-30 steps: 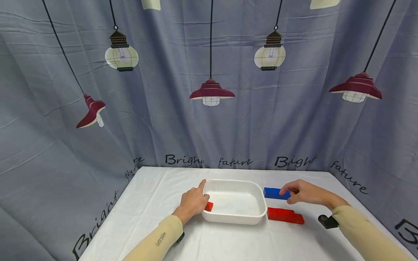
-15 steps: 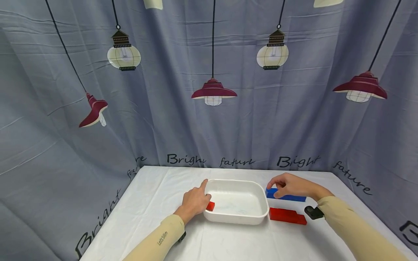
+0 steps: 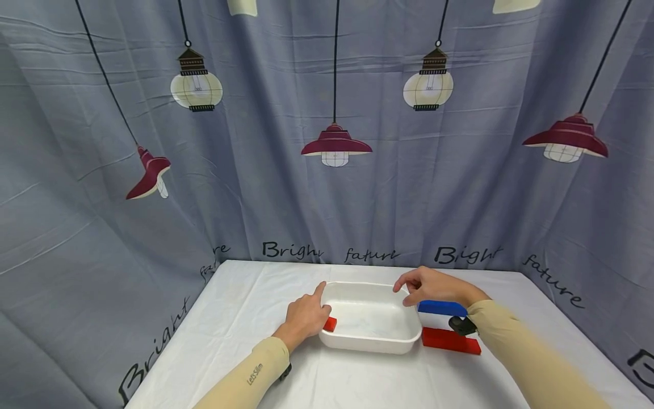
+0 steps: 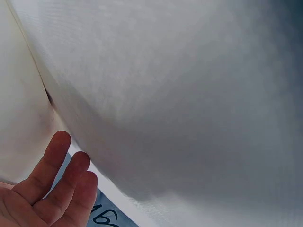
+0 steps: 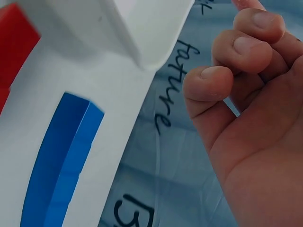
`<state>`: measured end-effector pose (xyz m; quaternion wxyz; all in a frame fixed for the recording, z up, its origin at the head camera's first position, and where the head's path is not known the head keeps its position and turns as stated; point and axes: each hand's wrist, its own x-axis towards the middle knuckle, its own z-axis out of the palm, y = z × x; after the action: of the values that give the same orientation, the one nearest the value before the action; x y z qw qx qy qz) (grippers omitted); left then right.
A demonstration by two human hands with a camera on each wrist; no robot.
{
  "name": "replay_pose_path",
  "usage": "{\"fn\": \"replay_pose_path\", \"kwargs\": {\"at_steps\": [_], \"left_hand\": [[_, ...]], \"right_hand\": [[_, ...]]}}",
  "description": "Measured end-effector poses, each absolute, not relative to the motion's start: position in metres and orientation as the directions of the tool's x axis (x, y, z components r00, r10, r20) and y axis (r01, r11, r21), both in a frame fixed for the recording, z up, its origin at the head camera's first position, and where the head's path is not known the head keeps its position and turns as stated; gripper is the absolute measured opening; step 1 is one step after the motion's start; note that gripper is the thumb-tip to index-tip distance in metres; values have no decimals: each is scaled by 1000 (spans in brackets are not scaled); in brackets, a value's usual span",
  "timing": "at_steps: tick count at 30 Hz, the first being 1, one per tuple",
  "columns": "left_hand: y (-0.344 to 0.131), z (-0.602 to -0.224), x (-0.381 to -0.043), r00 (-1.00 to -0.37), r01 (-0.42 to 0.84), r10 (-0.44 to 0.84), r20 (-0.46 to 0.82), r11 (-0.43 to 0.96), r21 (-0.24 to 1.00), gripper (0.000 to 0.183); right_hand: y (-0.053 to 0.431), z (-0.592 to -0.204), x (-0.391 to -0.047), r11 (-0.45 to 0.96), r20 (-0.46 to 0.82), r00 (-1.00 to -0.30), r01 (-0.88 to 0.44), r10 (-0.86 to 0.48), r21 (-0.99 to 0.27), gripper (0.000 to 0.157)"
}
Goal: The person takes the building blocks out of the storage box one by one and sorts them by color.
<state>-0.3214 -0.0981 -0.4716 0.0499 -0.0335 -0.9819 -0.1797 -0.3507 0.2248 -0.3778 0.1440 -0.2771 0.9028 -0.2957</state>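
Observation:
A shallow white tray (image 3: 370,343) stands on the table. At its left end my left hand (image 3: 304,318) holds the rim, index finger stretched toward the far corner and thumb over the edge. In the left wrist view, the other fingers (image 4: 78,189) extend beside the pale wall. A small red block (image 3: 330,324) lies inside by the thumb. Over the tray's far right corner hovers my right hand (image 3: 434,286), fingers loosely bent, with no object visible between them. Below its wrist, a long blue block (image 5: 57,165) and a long red block (image 3: 449,341) lie right of the tray.
White cloth covers the table (image 3: 245,318). Behind it hangs a grey-blue curtain (image 3: 276,199) printed with lamps and lettering. A dark camera mount (image 3: 462,325) sits at the right wrist, above the blocks.
My right hand has moved left from over the blue block to the tray's far right corner, fingers loosely bent. The left hand has stayed at the rim.

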Motion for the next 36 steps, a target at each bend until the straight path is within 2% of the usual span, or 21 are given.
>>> {"fn": "replay_pose_path", "kwargs": {"at_steps": [11,24,36], "left_hand": [[-99,-473,-322,-992,85,49,114,935,343,64],[-100,-475,-323,-987,109,64,146,938,330,64],[-100,-475,-322,-987,112,66,147,938,329,64]], "right_hand": [[191,-384,-363,619,-116,-768,-406,-630,-672,38],[162,-409,-381,585,-126,-743,-399,-658,-706,42],[142,-426,-384,569,-157,-731,-357,-663,-741,38]]}}
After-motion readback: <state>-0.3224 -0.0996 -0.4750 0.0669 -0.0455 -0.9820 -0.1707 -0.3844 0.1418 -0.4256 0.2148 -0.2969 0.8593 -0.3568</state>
